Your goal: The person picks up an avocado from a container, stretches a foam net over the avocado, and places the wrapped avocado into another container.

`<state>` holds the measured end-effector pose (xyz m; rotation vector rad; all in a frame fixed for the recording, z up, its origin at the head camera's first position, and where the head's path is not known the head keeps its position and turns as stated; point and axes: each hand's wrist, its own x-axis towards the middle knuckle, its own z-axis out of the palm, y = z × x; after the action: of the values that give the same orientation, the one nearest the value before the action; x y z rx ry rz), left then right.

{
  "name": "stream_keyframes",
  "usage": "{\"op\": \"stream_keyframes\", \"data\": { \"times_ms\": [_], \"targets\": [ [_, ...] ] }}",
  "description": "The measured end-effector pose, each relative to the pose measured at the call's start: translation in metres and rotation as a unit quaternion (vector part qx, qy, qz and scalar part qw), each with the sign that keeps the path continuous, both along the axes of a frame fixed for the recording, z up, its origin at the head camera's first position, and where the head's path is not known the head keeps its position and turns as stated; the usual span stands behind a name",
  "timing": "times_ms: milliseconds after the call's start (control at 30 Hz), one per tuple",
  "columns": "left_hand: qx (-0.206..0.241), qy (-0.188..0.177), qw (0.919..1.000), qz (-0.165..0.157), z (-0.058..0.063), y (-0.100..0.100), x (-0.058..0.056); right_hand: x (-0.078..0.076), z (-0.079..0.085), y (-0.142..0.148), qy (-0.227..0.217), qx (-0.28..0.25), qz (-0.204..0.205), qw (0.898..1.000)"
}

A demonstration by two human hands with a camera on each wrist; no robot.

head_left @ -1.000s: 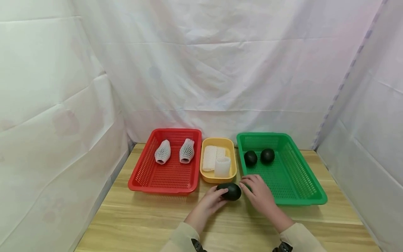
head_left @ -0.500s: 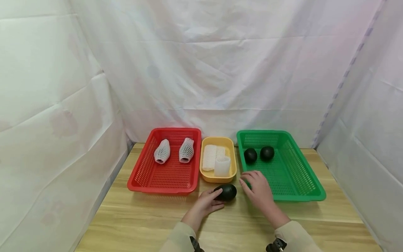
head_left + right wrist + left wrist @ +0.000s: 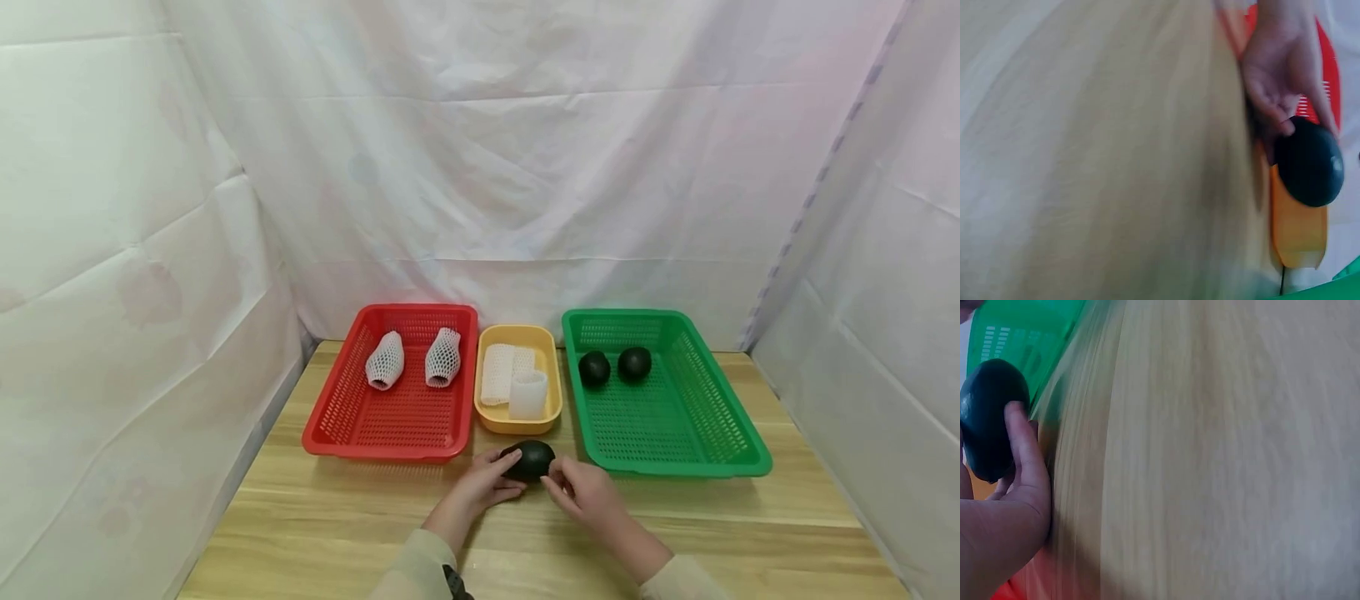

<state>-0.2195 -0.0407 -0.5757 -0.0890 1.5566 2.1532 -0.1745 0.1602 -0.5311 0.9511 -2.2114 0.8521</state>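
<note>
Gripping one end of the dark oval fruit (image 3: 532,460) with your left hand (image 3: 477,487), fingers wrapped round it. Fruit is over the surface (image 3: 517,546), in front of the yellow tray (image 3: 519,427). Your right hand (image 3: 588,492) is just beside the other end, fingers loosely bent, nothing visibly held; contact unclear. Two dark fruits (image 3: 634,365) lie in the green basket (image 3: 667,429).

A dark oval fruit (image 3: 1311,165) is gripped by the left hand (image 3: 1279,59); the yellow tray (image 3: 1300,231) is partly hidden.
</note>
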Motion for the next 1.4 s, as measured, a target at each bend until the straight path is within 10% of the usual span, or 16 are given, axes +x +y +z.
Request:
{"op": "stream_keyframes", "data": {
  "times_ms": [133,367,567,667,1400],
  "targets": [
    [-0.023,-0.027,0.9993,0.015,0.000,-0.009,-0.007,0.002,-0.015,-0.006,-0.206,-0.020,-0.056,0.977],
    [-0.025,-0.045,0.9984,0.022,0.001,-0.020,-0.017,-0.017,-0.048,-0.015,-0.528,-0.238,-0.039,0.814],
    [-0.034,-0.026,0.9990,0.014,-0.003,-0.017,-0.020,-0.040,-0.055,-0.017,-0.594,-0.334,-0.017,0.731],
    [-0.039,-0.011,0.9991,0.007,-0.004,-0.015,-0.020,-0.046,-0.054,-0.016,-0.622,-0.312,-0.015,0.718],
    [-0.006,0.012,0.9989,-0.044,-0.010,-0.024,-0.024,-0.045,-0.059,-0.003,-0.613,-0.326,0.048,0.719]
  ]
}}
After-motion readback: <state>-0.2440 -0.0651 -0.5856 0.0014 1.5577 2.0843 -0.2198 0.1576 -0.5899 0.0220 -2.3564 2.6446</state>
